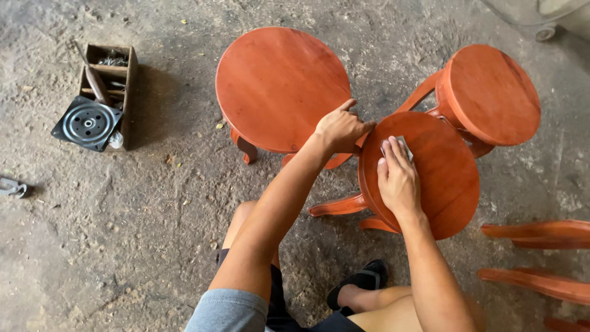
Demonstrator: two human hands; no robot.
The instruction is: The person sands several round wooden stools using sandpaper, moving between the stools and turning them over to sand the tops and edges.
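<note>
We sit on the floor [153, 246] with three round orange stools in front of us. Our right hand [398, 181] lies flat on the seat of the near stool [439, 178]. The fingers are stretched out and press down on a small grey pad [401, 145], which peeks out past the fingertips. It is not a fist, and the hand does not wrap around anything.

Our left hand [340, 127] is just to the left of the right one. It curls over the rim of the same seat and grips the edge, with the thumb sticking up.

Past our left hand stands a bigger stool [279, 86], right next to it. Past our right hand, a bit to the right, a third stool [488, 92] lies tilted against the near one.

Far off to the left of our left hand is a small wooden box [120, 77] with tools and nails in it. A square black metal plate [87, 123] leans on it.

To the right of our right arm lie some loose orange stool legs [541, 233]. Below our hands we see our knees and a black sandal [362, 281].
</note>
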